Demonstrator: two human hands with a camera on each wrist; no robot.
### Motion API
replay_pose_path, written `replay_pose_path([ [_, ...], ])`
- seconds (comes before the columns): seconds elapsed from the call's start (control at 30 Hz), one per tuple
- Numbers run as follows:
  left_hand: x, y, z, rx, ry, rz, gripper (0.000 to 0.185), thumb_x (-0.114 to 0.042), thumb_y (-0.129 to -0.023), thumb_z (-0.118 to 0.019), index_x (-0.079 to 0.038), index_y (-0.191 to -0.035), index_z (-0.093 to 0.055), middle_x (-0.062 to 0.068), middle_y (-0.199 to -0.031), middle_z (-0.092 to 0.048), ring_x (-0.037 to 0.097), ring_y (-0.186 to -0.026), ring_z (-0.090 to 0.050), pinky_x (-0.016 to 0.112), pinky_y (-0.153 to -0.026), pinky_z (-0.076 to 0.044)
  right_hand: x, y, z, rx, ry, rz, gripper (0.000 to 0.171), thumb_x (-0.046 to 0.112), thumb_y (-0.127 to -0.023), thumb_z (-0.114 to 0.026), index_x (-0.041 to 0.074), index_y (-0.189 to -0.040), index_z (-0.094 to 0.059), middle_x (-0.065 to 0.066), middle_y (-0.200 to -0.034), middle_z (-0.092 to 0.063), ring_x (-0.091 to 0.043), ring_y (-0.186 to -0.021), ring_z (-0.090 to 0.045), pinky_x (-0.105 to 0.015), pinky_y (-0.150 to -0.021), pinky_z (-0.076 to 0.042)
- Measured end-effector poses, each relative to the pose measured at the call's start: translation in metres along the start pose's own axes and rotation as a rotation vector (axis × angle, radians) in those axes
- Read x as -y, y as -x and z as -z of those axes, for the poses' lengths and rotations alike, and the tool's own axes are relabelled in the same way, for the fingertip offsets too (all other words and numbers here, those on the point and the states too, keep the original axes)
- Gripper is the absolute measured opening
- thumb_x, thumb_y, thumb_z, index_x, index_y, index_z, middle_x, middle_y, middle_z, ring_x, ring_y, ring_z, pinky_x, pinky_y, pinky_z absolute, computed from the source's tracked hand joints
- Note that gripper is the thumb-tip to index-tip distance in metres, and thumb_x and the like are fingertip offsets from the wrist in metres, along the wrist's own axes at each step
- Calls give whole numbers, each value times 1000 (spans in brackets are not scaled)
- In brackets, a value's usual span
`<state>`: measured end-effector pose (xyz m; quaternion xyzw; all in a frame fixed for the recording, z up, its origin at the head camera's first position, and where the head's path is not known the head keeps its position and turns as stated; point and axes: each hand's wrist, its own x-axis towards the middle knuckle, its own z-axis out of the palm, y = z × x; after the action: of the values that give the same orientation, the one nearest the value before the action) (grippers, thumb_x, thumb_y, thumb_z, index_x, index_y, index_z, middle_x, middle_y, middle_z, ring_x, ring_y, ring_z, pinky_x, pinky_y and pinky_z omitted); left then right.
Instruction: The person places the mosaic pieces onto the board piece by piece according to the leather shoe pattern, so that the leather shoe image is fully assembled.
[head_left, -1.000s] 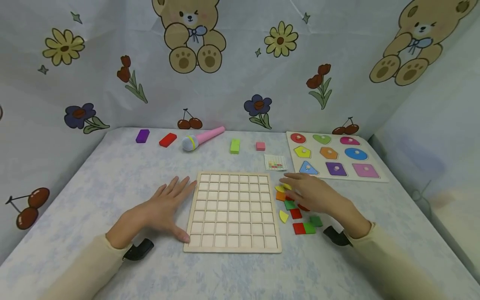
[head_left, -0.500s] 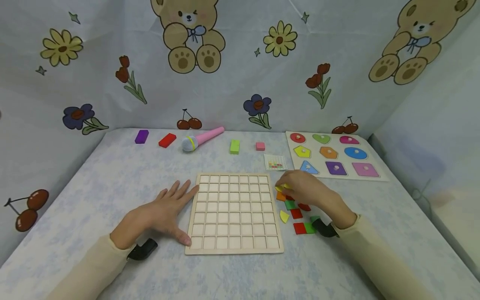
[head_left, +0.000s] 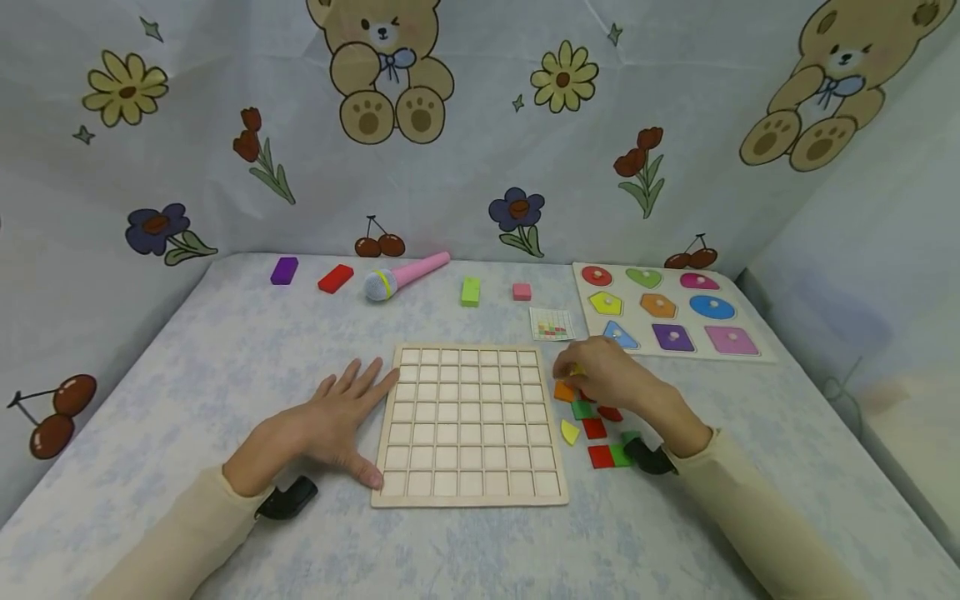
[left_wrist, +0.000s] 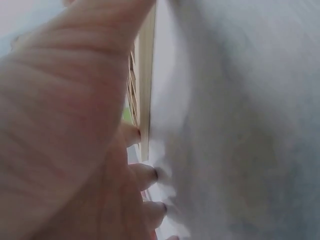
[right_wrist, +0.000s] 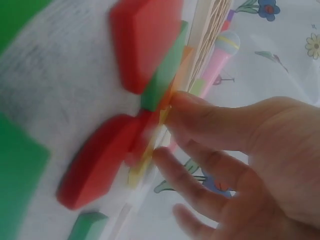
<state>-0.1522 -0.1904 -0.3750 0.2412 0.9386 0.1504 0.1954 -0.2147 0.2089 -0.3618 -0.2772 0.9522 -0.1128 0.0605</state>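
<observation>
Head view: our left hand [head_left: 330, 425] rests flat, fingers spread, touching the grid board [head_left: 468, 425]'s left edge; right hand [head_left: 611, 379] pinches a yellow piece [head_left: 573, 370] just right of it.

Grid board [head_left: 470, 423] mid-table, loose tiles [head_left: 592, 428] just right of it, shape puzzle [head_left: 670, 312] behind right, microphone [head_left: 405, 276] behind.

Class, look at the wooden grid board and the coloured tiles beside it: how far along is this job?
Nothing is placed: every cell of the pale wooden grid board is empty. In hand: the right hand pinches a yellow tile at the pile of coloured wooden tiles, while the left hand rests flat against the board's edge. All of the filling is left.
</observation>
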Motion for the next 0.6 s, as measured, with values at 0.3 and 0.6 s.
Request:
replay_pose_path([
  [0.3,-3,2,1,10,15,-11,143,-71,-59,-83,-8,-162,-7,25,-167,1,52,-151,5,73,-114,-5,-5,6,7,81,-40,-33,22,4,-90,-72,13,-110,-75,-2,-109,-71,-23,-102,-63,-49,-96,-51],
  [0.6,-3,1,3,14,13,-8,143,-71,-59,-83,-9,-162,-6,25,-167,2,51,-151,6,74,-114,-4,-8,5,8,96,-76,-90,17,2,-90,-71,13,-102,-74,-1,-97,-66,-16,-85,-58,-33,-80,-57],
])
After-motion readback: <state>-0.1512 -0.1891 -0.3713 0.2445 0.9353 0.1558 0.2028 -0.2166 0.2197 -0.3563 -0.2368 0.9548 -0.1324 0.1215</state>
